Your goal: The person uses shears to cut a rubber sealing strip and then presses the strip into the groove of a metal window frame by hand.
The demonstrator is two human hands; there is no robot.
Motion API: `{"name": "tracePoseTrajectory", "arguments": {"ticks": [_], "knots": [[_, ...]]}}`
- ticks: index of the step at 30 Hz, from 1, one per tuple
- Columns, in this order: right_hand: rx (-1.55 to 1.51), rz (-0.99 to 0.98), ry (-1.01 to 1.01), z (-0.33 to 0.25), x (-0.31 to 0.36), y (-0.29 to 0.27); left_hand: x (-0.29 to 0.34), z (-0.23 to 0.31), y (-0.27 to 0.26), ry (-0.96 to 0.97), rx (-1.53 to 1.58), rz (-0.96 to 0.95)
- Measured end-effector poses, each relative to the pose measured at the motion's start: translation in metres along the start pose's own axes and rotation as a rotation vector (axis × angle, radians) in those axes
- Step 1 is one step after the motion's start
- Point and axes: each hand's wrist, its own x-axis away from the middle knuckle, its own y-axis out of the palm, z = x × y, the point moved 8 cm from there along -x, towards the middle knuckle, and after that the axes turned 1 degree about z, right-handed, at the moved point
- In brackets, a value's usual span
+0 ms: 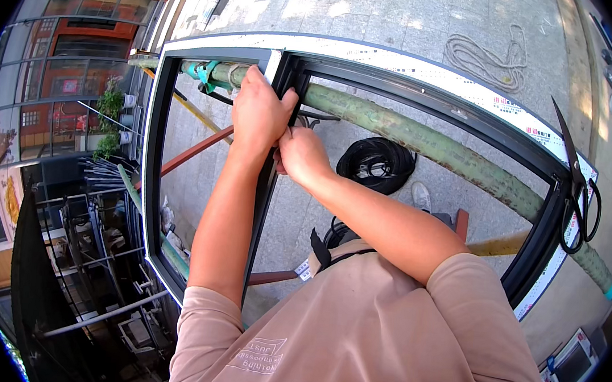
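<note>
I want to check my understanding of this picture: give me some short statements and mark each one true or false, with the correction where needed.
1. The black scissors lie at the right end of the frame. True.
2. The left hand holds the scissors. False: the left hand is at the dark dividing bar.
3. The right hand is also at the dividing bar. True.
4. The green pole passes over the frame. False: the green pole passes beneath it.
5. A black coil shows to the right of the dividing bar. True.
</note>
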Motion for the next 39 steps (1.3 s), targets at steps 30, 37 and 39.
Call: {"name": "tracePoseTrajectory", "arguments": {"ticks": [30, 37, 39], "knots": [[0.113, 0.106, -0.128, -0.001, -0.006, 0.000, -0.013, 0.022, -0.012, -0.144, -0.199, 0.098], [0.024, 0.106, -0.081, -0.006, -0.001, 0.001, -0.014, 0.013, -0.007, -0.119, -0.102, 0.033], [0.030, 0.099, -0.082, -0.005, -0.004, 0.002, -0.013, 0.011, -0.006, -0.096, -0.058, 0.011]]}}
